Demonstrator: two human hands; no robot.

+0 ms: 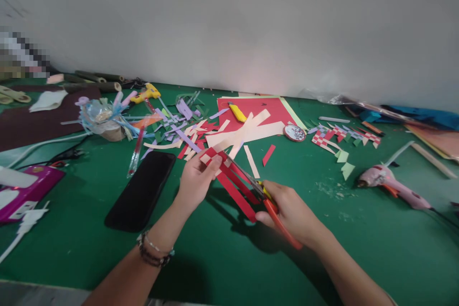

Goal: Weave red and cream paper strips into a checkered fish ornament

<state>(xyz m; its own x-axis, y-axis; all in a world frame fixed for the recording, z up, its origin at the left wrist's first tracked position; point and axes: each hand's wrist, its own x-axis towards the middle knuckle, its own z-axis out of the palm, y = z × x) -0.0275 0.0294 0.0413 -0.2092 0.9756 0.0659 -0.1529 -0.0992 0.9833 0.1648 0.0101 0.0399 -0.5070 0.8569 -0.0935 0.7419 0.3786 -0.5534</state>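
My left hand (199, 175) is closed, pinching a small woven piece of red and cream paper strips (237, 196) between thumb and fingers. Long red ends hang from it toward the lower right. In my right hand (292, 208) is a pair of scissors (283, 227) with orange and yellow handles. Their metal blades lie along the woven piece, pointing up and left toward my left hand. Whether the blades are parted is hard to make out. Beyond my hands lie loose cream strips (252, 161) and a short red strip (268, 155).
A black phone (141, 191) lies left of my hands. Behind are red sheets (268, 107), a yellow cutter (237, 113) and a round dish (294, 133). A pink glue gun (398, 186) rests right, near woven pieces (324, 138). At left are a purple power strip (32, 191) and a yellow glue gun (146, 93).
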